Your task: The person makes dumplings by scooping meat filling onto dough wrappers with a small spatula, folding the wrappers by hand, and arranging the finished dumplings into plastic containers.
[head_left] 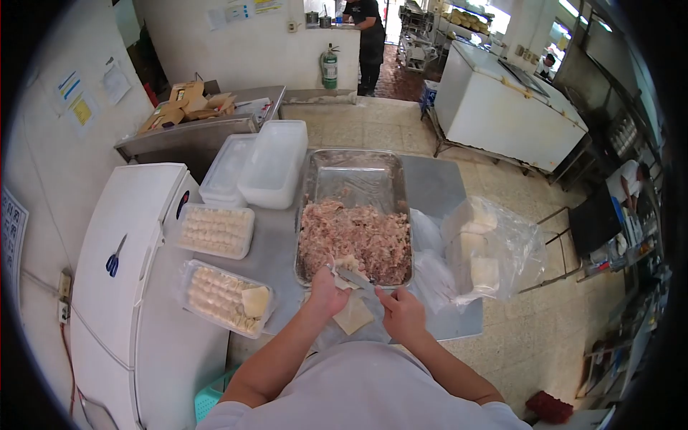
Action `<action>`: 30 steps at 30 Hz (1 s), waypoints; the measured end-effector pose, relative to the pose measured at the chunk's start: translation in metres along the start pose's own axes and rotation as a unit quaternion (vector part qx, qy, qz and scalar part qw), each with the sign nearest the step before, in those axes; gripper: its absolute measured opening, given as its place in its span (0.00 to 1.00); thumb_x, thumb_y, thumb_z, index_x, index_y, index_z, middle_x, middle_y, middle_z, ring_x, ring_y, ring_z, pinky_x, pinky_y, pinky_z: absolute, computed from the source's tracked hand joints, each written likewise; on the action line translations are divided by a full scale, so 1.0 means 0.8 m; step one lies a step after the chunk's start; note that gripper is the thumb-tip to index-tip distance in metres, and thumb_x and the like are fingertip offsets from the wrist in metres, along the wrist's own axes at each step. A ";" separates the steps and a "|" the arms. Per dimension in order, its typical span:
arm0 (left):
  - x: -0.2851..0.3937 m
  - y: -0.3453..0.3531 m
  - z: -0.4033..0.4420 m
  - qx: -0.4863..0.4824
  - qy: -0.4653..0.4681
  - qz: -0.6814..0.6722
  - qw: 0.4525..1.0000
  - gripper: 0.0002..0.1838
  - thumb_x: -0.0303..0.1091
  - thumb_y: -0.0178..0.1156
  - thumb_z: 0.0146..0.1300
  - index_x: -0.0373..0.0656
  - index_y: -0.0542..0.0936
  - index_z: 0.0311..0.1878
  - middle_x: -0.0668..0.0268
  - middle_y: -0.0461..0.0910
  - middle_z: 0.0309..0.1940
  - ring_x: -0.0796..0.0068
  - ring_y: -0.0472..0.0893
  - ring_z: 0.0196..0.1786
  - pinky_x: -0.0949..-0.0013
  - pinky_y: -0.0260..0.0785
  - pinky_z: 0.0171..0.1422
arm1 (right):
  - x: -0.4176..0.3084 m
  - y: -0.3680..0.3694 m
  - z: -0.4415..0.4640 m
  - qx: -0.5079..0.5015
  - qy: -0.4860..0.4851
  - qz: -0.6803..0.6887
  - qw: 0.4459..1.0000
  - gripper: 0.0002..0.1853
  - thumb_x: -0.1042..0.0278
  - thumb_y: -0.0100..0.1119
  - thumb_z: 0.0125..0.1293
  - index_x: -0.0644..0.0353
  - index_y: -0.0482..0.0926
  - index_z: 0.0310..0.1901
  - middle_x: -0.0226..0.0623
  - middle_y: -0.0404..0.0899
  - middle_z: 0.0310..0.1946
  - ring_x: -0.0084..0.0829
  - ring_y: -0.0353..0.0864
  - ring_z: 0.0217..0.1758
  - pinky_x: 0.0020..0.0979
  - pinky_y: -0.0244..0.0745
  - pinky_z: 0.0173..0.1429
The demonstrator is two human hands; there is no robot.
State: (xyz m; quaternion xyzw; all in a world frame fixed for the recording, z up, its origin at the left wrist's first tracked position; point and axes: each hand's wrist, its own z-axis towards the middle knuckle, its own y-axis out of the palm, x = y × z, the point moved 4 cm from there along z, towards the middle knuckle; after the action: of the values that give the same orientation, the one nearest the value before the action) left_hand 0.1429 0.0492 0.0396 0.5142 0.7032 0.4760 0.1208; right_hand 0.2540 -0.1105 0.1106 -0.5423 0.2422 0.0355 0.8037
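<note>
My left hand [327, 294] is closed around a pale square dumpling wrapper [344, 282] at the near edge of the metal pan [355, 159]. My right hand [403, 315] grips a knife-like metal spreader [355, 278], its flat blade resting at the wrapper and pointing left. A little meat seems to lie by the blade, too small to be sure. Pink ground meat filling [351, 240] fills the near half of the pan. Loose wrappers [353, 317] lie on the table just below my hands.
Left are two clear containers of formed dumplings [215, 231] [222, 297]; behind them stand white plastic tubs [274, 165]. Right, a plastic bag holds wrapper stacks [484, 274]. A white fridge [118, 287] borders the left; a chest freezer [502, 107] and a person [369, 43] are farther back.
</note>
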 end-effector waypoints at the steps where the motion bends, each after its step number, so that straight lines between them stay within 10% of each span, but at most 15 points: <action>1: 0.004 0.001 0.001 0.034 0.004 -0.010 0.999 0.31 0.55 0.35 0.83 0.34 0.73 0.62 0.47 0.81 0.54 0.49 0.82 0.55 0.46 0.73 0.67 | 0.000 -0.002 -0.004 -0.013 0.006 -0.009 1.000 0.19 0.75 0.64 0.61 0.42 0.89 0.52 0.35 0.76 0.29 0.40 0.80 0.31 0.42 0.75 0.34; 12: 0.032 0.017 -0.015 0.013 0.026 0.071 0.997 0.32 0.58 0.37 0.81 0.36 0.76 0.60 0.54 0.82 0.49 0.54 0.80 0.57 0.53 0.72 0.67 | 0.005 0.033 0.008 -0.070 0.038 0.119 0.990 0.16 0.73 0.62 0.67 0.46 0.88 0.54 0.34 0.77 0.30 0.33 0.77 0.28 0.39 0.75 0.33; 17: 0.080 -0.013 -0.040 0.009 0.038 0.253 0.967 0.25 0.46 0.48 0.80 0.33 0.77 0.62 0.59 0.85 0.50 0.62 0.83 0.55 0.59 0.74 0.65 | 0.015 0.047 0.006 -0.242 0.377 0.527 0.722 0.11 0.70 0.59 0.73 0.52 0.89 0.51 0.35 0.78 0.28 0.24 0.70 0.27 0.35 0.70 0.35; 23: 0.105 0.035 -0.103 0.013 0.201 0.701 0.684 0.13 0.31 0.74 0.57 0.37 0.85 0.44 0.61 0.89 0.38 0.65 0.87 0.41 0.66 0.78 0.48 | -0.018 0.038 0.019 -0.164 0.095 0.332 0.924 0.13 0.71 0.60 0.72 0.49 0.88 0.54 0.37 0.79 0.28 0.29 0.77 0.29 0.36 0.73 0.36; 30: 0.132 0.031 -0.134 -0.021 0.273 0.708 0.651 0.14 0.31 0.76 0.53 0.40 0.84 0.42 0.57 0.88 0.36 0.62 0.87 0.38 0.64 0.76 0.45 | -0.066 -0.031 0.054 -0.150 -0.093 0.120 0.977 0.17 0.72 0.64 0.65 0.45 0.88 0.55 0.40 0.79 0.31 0.45 0.82 0.35 0.42 0.77 0.39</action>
State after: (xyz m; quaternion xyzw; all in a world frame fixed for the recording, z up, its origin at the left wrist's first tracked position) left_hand 0.0407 0.0795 0.1489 0.7004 0.1165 0.5501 -0.4397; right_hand 0.2307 -0.0716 0.1672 -0.6181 0.2220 0.2181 0.7219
